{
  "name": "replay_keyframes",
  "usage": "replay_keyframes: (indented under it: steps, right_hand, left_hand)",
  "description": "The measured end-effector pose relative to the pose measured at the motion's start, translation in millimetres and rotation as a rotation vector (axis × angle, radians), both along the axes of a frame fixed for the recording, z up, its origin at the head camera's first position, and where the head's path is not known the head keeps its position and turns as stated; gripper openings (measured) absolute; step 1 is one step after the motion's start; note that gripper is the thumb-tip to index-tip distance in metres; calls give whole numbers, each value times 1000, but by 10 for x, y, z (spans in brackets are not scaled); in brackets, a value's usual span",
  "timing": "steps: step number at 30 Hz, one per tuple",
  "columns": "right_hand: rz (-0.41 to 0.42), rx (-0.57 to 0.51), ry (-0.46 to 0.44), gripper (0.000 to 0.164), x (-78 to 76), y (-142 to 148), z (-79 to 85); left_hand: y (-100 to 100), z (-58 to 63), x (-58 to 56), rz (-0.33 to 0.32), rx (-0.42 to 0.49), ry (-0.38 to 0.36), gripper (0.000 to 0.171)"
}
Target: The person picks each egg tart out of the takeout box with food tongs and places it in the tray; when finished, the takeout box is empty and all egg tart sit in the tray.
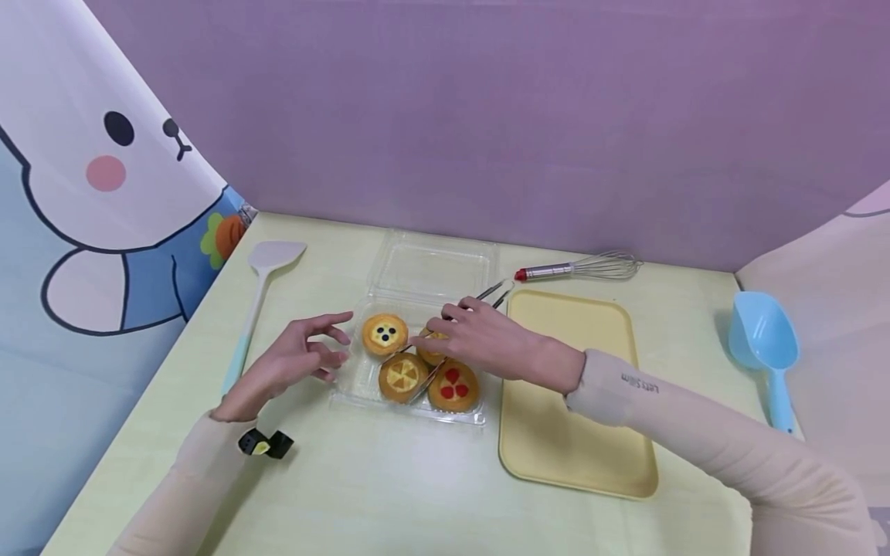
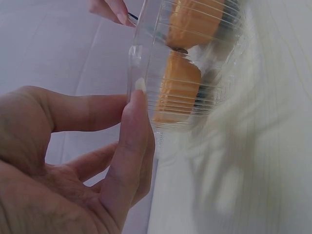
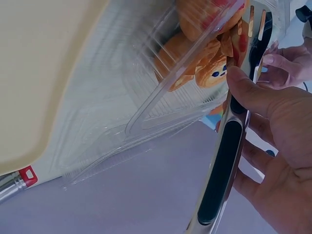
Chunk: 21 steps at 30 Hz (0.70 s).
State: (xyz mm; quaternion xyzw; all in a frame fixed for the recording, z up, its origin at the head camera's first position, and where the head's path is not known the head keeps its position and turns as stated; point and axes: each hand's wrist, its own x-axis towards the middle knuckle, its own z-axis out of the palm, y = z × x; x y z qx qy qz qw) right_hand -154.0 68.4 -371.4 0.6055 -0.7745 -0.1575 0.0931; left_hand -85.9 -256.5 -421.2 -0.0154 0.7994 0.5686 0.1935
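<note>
My right hand [image 1: 487, 340] holds metal tongs [image 3: 222, 170] with dark grip inserts and slotted ends. In the head view the tong arms straddle a tart with yellow wedges [image 1: 403, 377]. Around it in a clear plastic clamshell box [image 1: 434, 417] sit a tart with dark berries [image 1: 385, 334], one with red pieces [image 1: 454, 390], and another partly hidden under my right hand. My left hand [image 1: 302, 355] is at the box's left side, fingers loosely bent and spread. In the left wrist view its fingertips [image 2: 139, 92] are right at the box's rim.
The box's lid [image 1: 438, 262] lies folded back. A yellow tray [image 1: 577, 440] is to the right, under my right forearm. A whisk [image 1: 577, 267] lies behind the tray, a spatula [image 1: 260, 286] at the left and a blue scoop [image 1: 765, 340] at the far right.
</note>
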Motion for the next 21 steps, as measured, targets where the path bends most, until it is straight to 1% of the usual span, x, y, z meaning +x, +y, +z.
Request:
replay_keyframes:
  steps: [6, 11, 16, 21]
  right_hand:
    - [-34, -11, 6, 65, 28, 42, 24]
    - [-57, -52, 11, 65, 42, 131, 65]
    - [-95, -107, -2, 67, 38, 296, 114]
    - [-163, -133, -37, 69, 18, 520, 162]
  left_hand:
    - [-5, 8, 8, -2, 2, 5, 73]
    - [-4, -1, 7, -1, 8, -2, 74]
    - [-7, -5, 6, -2, 6, -2, 75]
    - [-8, -6, 0, -4, 15, 1, 75]
